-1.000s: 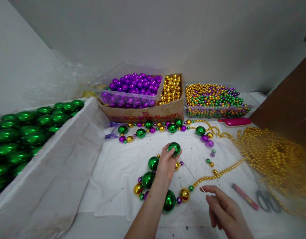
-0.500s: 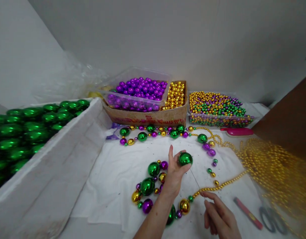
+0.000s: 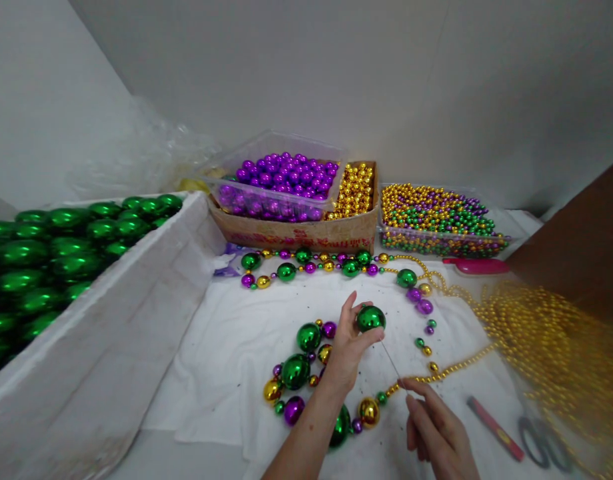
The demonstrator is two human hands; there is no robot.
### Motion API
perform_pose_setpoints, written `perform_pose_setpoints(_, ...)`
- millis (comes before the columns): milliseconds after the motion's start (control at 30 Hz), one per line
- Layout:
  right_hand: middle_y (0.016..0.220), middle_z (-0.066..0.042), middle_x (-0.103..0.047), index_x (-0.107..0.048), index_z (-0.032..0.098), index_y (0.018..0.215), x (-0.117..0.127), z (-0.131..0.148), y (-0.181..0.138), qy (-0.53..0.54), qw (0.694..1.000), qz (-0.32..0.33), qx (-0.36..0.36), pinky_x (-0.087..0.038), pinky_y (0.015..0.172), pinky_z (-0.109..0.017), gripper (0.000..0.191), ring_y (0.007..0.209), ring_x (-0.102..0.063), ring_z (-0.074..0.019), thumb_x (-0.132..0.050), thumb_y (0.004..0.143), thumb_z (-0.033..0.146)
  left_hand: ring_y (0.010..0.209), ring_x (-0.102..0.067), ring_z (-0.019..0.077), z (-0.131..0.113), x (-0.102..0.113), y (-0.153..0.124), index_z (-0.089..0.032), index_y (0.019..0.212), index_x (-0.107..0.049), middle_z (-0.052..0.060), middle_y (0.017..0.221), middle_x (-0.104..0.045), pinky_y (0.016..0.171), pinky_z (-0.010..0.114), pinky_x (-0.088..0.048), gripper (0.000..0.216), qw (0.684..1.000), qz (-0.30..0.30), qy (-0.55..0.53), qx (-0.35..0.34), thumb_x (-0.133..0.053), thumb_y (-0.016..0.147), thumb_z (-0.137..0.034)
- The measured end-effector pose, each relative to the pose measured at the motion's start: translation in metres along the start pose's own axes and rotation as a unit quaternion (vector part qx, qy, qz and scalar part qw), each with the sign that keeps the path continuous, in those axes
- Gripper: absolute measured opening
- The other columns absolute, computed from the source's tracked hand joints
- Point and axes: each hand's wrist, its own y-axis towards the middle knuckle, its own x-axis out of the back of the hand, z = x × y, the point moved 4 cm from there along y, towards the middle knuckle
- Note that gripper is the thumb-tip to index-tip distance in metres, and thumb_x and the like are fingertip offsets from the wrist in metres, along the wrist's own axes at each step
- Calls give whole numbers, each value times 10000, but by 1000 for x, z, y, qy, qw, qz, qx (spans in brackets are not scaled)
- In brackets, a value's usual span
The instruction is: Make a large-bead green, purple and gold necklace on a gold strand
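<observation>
The left hand [image 3: 347, 343] holds a green ball [image 3: 371, 322] between thumb and fingers. The right hand [image 3: 433, 425], nearer and farther right, pinches a thin string [image 3: 392, 361] leading to the ball. Large beads [image 3: 296, 372] lie left of the left hand; small loose beads [image 3: 427, 351] lie right of the ball, on white cloth [image 3: 221, 360].

Head view | 12 o'clock from my viewpoint: cardboard box [image 3: 292, 229], red printed characters [image 3: 302, 238] along its front, too blurred for me to read | elsewhere I can read no lettering
</observation>
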Motion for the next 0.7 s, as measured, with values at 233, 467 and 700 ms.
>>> perform_pose_setpoints(233, 520, 39, -534, -510, 185, 1023, -15, 15, 20, -31, 998, -13, 60, -339, 452, -211, 371, 462, -432, -123, -445, 866, 514, 1013, -531, 195, 12, -17, -12, -273, 1281, -462, 70, 1209, -522, 790, 286, -460, 697, 998, 20, -35, 48, -755, 654, -186)
perform_pose_setpoints(467, 860, -45, -630, -432, 200, 1185, -5, 25, 35, -64, 990, 59, 115, -478, 623, -301, 376, 718, -576, -182, -446, 895, 439, 961, -585, 186, -8, -17, -4, -159, 882, -661, 73, 1049, -631, 790, 275, -450, 173, 997, 33, -48, 58, -655, 783, -301)
perform_pose_setpoints(700, 1284, -69, -494, -549, 279, 1235, 2, 83, 39, -240, 915, -75, 316, -310, 1008, -442, 350, 1201, -384, -254, -509, 889, 318, 1196, -494, 223, -35, -47, -3, -200, 999, -705, 68, 1248, -595, 1040, 352, -333, 229, 985, 90, 143, -35, -581, 840, -309)
